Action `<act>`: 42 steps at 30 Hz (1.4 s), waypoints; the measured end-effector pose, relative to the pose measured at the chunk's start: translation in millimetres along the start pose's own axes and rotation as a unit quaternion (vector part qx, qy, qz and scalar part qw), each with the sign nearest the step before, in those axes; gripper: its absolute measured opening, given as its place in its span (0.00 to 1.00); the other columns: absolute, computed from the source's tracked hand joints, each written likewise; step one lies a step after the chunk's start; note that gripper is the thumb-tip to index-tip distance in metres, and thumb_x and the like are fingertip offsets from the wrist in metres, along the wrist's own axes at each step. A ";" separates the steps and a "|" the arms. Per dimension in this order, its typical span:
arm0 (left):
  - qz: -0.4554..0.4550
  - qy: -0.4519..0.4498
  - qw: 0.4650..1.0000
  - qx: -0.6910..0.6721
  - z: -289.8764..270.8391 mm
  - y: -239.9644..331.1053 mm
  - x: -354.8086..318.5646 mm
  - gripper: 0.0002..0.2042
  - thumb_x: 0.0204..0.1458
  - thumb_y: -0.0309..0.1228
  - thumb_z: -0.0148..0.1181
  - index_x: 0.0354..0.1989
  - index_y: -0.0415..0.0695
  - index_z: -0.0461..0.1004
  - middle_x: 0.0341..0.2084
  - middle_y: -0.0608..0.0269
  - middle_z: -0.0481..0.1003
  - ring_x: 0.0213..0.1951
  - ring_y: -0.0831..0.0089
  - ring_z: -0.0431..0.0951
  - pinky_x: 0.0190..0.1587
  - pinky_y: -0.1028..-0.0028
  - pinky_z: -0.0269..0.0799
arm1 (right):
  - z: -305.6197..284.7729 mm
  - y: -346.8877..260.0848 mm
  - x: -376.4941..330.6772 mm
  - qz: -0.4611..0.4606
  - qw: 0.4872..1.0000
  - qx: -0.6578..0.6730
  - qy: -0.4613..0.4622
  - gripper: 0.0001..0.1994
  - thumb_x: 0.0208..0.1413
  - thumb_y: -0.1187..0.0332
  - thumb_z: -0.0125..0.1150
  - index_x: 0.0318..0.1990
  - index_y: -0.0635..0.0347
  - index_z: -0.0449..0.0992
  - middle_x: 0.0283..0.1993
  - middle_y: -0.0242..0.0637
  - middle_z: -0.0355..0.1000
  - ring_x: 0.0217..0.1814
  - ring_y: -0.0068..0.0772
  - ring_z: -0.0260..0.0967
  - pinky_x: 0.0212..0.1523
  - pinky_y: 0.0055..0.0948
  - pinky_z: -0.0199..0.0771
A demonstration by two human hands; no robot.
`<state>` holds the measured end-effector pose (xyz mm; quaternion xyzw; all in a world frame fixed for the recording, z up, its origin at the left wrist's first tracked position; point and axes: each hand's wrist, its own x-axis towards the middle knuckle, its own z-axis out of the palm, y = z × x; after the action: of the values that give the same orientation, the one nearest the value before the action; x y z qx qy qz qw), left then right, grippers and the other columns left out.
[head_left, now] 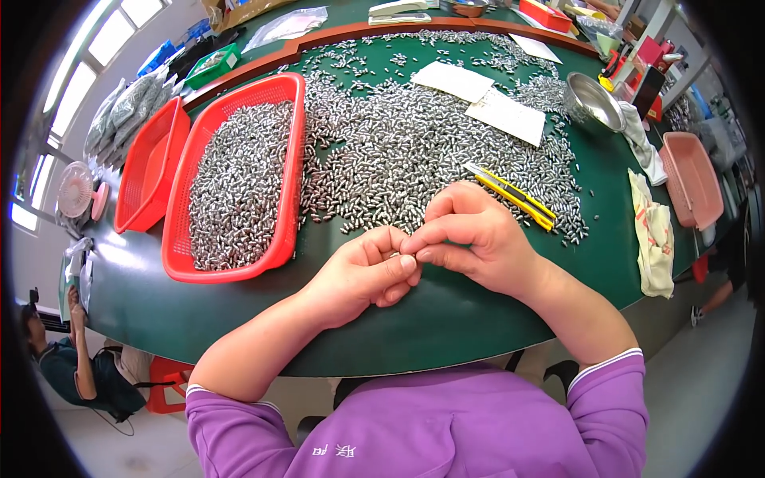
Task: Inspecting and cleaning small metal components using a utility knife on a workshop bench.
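My left hand (370, 271) and my right hand (478, 239) meet fingertip to fingertip over the near part of the green table. Both are closed in a pinch, and whatever lies between the fingers is too small or hidden to name. Just beyond them spreads a wide heap of small silvery metal pieces (382, 159), short and rounded. A yellow utility knife (514, 195) lies on the heap beyond my right hand. To the left of my hands stands a red plastic basket (293, 191) filled with the same kind of pieces.
An empty-looking red tray (151, 175) sits left of the basket, near a pink fan (76, 191). White papers (510, 115) lie on the heap. On the right are a metal bowl (594, 102), cloths (652, 239) and a pink basket (692, 179). A wooden rail (382, 30) borders the back.
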<state>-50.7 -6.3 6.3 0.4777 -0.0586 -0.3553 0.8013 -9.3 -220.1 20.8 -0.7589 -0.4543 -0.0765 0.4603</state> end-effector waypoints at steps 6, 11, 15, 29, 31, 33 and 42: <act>0.020 0.000 1.000 0.000 0.2 1.9 -0.2 0.07 0.65 0.31 0.46 0.43 0.42 0.67 0.31 0.66 0.72 0.23 0.84 0.65 0.24 0.84 0.60 | -7.6 4.2 2.8 0.022 0.993 -0.081 0.088 0.05 0.48 0.70 0.66 0.33 0.52 0.80 0.31 0.30 0.69 0.36 0.34 0.68 0.38 0.32 0.67; 0.030 -0.004 0.999 0.015 -0.4 0.8 -0.7 0.08 0.65 0.31 0.44 0.45 0.42 0.68 0.31 0.65 0.72 0.24 0.84 0.66 0.25 0.84 0.62 | -8.2 1.8 3.9 0.025 0.992 -0.085 0.089 0.05 0.47 0.70 0.66 0.33 0.53 0.79 0.31 0.31 0.69 0.36 0.35 0.68 0.39 0.32 0.67; 0.028 -0.001 0.999 0.022 -0.2 1.0 -0.2 0.09 0.66 0.31 0.42 0.46 0.41 0.68 0.32 0.65 0.73 0.25 0.83 0.66 0.26 0.83 0.62 | -8.7 4.0 1.5 0.038 0.987 -0.134 0.086 0.04 0.46 0.71 0.66 0.31 0.54 0.78 0.32 0.33 0.69 0.38 0.38 0.68 0.40 0.34 0.68; 0.023 0.023 0.999 -0.030 -3.4 1.2 1.6 0.10 0.63 0.32 0.45 0.47 0.40 0.67 0.35 0.61 0.72 0.26 0.80 0.67 0.29 0.81 0.63 | -7.4 5.6 -6.2 0.099 0.970 -0.220 -0.028 0.05 0.43 0.71 0.68 0.29 0.55 0.77 0.32 0.32 0.66 0.41 0.37 0.66 0.42 0.35 0.67; 0.016 0.018 0.999 -0.031 -2.8 2.3 1.0 0.10 0.63 0.32 0.46 0.46 0.41 0.67 0.34 0.62 0.72 0.26 0.81 0.67 0.28 0.82 0.62 | -5.9 7.1 -6.7 0.111 0.968 -0.219 -0.059 0.06 0.43 0.68 0.68 0.28 0.54 0.77 0.33 0.33 0.66 0.42 0.38 0.65 0.45 0.36 0.65; 0.001 0.024 1.000 -0.009 -2.3 3.3 0.3 0.08 0.63 0.32 0.47 0.44 0.42 0.67 0.32 0.64 0.72 0.24 0.83 0.66 0.26 0.83 0.61 | -4.6 6.9 -3.2 0.091 0.977 -0.188 -0.038 0.06 0.43 0.68 0.68 0.28 0.55 0.77 0.33 0.32 0.66 0.41 0.37 0.65 0.43 0.35 0.66; -0.016 -0.004 1.000 -0.003 1.8 4.9 -2.3 0.07 0.62 0.33 0.50 0.41 0.43 0.67 0.30 0.67 0.72 0.24 0.85 0.66 0.25 0.84 0.60 | 1.1 0.2 -2.0 0.096 0.992 0.085 -0.014 0.06 0.48 0.68 0.69 0.35 0.53 0.82 0.33 0.29 0.67 0.39 0.26 0.66 0.41 0.25 0.67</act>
<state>-50.7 -4.7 11.8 0.4750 -0.0532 -0.3699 0.7967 -10.6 -220.5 19.0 -0.7580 -0.3910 0.0174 0.5219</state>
